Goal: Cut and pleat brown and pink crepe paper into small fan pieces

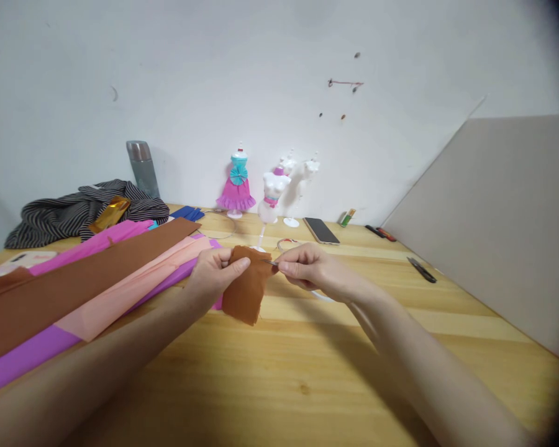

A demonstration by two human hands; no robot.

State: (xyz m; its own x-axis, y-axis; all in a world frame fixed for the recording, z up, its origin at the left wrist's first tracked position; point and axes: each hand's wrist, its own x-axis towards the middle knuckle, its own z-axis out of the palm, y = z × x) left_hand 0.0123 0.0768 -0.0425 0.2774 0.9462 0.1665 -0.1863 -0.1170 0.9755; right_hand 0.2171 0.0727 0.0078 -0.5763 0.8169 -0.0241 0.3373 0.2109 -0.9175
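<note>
My left hand (220,268) is closed on a small piece of brown cloth (246,293), thumb on its front face. The cloth hangs down over the wooden table, its lower edge slightly frayed. My right hand (307,266) is at the cloth's upper right edge, finger and thumb pinched on a thin metal tool (271,262). The tool's tip lies against the cloth; its exact kind is too small to tell. Just behind the cloth stands a small white mannequin (276,186) with pink bands at neck and waist.
Brown, peach and purple cloth strips (135,276) cover the table's left side. Behind them are a striped garment (88,211) and a flask (143,169). A dressed mannequin (237,183) stands by the wall. Rightward lie a phone (322,230), a green tube (347,217) and black snips (422,269).
</note>
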